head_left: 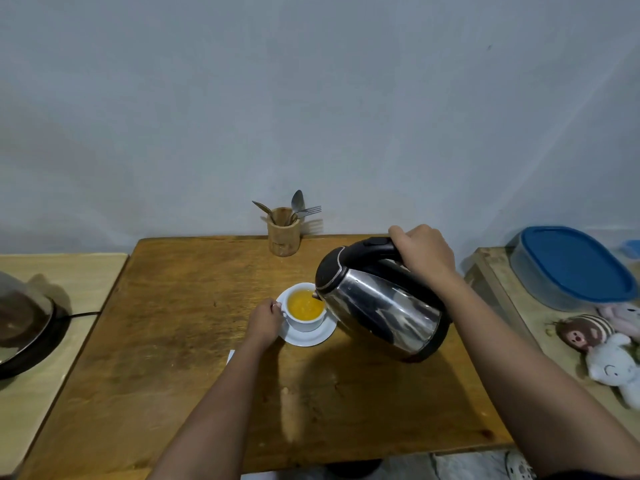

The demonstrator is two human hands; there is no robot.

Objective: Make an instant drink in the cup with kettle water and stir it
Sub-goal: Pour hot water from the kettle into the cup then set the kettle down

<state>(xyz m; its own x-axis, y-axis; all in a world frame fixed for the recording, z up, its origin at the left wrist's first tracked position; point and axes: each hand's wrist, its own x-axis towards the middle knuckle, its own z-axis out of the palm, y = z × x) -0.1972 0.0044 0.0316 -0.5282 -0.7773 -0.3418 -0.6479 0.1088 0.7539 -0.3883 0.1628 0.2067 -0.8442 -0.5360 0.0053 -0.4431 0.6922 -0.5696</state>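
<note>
Head view. We took the cup [306, 308] as our landmark. It stood upright on a white saucer [310, 336] near the middle of the wooden worktop [173, 323], and it held an orange-yellow liquid reaching close to the rim.

Our left hand [266, 321] lay at the left side of the cup, with its fingers [277, 306] closed on the cup handle.

Our right hand [424, 252] was up and to the right of the cup, its fingers wrapped tight around the black handle of the steel kettle [382, 303]. The kettle was tilted toward the cup, its base lifted off the worktop and its spout just above the cup's right rim. We could not make out the water stream itself.

Behind the cup, at the far edge of the worktop, stood a wooden holder [283, 232] with spoons and a fork [310, 211] in it. Well to the right of the cup, on a separate surface, lay a container with a blue lid [571, 266] and several soft toys [602, 344]. Far left of the cup sat a dark round appliance [24, 317] with a cable.
</note>
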